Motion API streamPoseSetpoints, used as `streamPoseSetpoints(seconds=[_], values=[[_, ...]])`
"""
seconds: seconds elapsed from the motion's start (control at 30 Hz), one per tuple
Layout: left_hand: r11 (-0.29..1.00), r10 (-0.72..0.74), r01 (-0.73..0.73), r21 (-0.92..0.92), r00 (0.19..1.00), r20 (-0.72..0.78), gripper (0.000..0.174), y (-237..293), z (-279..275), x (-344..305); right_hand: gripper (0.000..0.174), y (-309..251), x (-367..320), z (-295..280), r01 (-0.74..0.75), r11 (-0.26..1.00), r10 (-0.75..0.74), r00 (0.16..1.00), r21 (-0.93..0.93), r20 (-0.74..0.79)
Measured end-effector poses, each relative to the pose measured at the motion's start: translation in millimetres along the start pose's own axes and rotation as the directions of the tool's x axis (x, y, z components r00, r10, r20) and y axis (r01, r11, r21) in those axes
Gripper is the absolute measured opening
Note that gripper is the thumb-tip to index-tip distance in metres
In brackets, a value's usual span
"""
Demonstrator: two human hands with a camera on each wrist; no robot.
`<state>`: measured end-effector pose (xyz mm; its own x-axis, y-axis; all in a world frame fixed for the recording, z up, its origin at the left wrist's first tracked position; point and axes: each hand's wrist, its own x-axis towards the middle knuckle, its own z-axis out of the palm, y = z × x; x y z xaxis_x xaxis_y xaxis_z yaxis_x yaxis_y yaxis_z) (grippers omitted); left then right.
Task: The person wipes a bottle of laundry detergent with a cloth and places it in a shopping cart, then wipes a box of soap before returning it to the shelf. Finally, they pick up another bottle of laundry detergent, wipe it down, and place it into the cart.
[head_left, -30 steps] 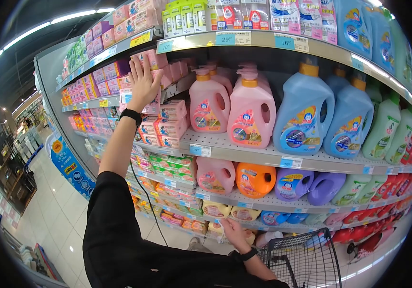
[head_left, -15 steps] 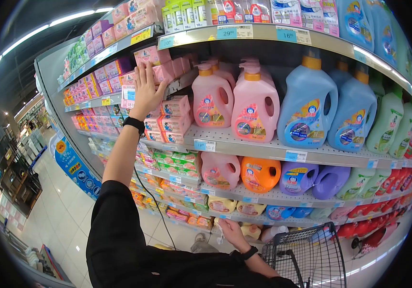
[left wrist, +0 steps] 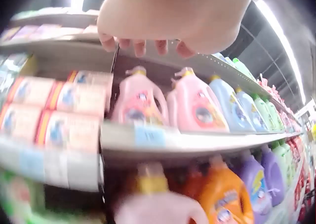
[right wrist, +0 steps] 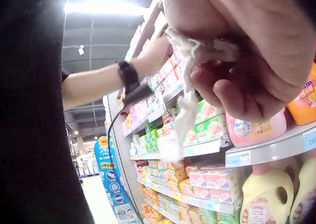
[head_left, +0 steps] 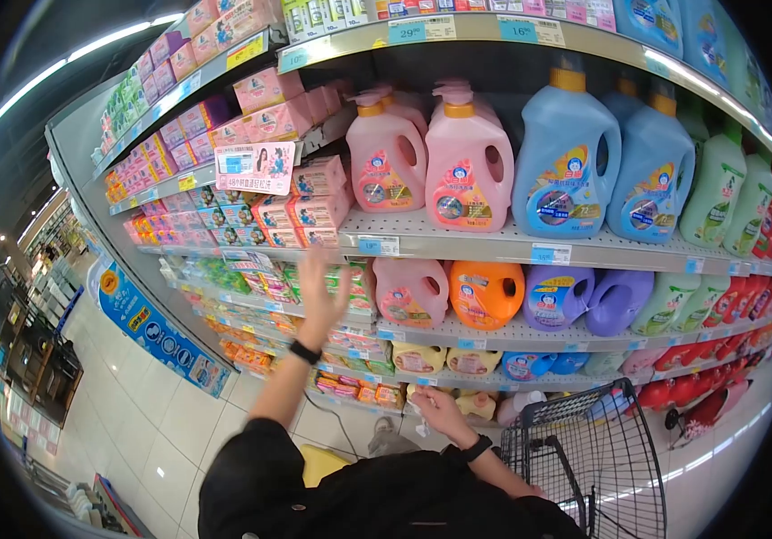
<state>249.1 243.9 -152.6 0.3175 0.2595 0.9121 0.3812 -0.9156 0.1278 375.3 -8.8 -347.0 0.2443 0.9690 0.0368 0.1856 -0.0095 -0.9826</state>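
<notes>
My left hand [head_left: 321,295] is blurred in front of the lower shelves, its fingers extended and holding nothing. Behind it are green-and-pink boxed packs [head_left: 359,286], with pink soap boxes [head_left: 319,211] just above. In the left wrist view the same hand [left wrist: 173,16] fills the top, fingertips over the pink detergent bottles [left wrist: 140,98]. Low by my body, my right hand [head_left: 443,415] has its fingers curled round a crumpled white tissue [right wrist: 186,105], which dangles in the right wrist view. A pink promotional card [head_left: 256,168] juts from the shelf edge above the soap boxes.
Big blue detergent bottles [head_left: 566,171] stand further right on the middle shelf. A black wire shopping cart [head_left: 584,449] is close on my right. A blue floor sign [head_left: 157,328] stands at the left shelf end, and a cable [head_left: 341,427] hangs below my left arm.
My left hand has left the pink boxes by the promotional card and dropped down and to the right. The right hand keeps the tissue low by the body.
</notes>
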Motion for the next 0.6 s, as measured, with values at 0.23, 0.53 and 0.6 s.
streamPoseSetpoints(seconds=[0.23, 0.53, 0.6], values=[[0.573, -0.631, 0.643, 0.508, -0.05, 0.774, 0.032, 13, 25, -481, 0.031, 9, -5, -1, -0.068, 0.998, 0.068, 0.997, 0.0, -0.033], [0.368, -0.56, 0.591, 0.718, -0.475, 0.679, 0.031, 26, -24, -555, 0.035, 7, 4, 3, -0.134, 0.976, 0.134, 0.991, 0.17, 0.013], [0.35, -0.559, 0.623, 0.7, -0.461, 0.689, 0.031, 23, -25, -556, 0.031, -5, 14, -2, -0.19, 0.939, 0.196, 0.98, 0.285, 0.006]])
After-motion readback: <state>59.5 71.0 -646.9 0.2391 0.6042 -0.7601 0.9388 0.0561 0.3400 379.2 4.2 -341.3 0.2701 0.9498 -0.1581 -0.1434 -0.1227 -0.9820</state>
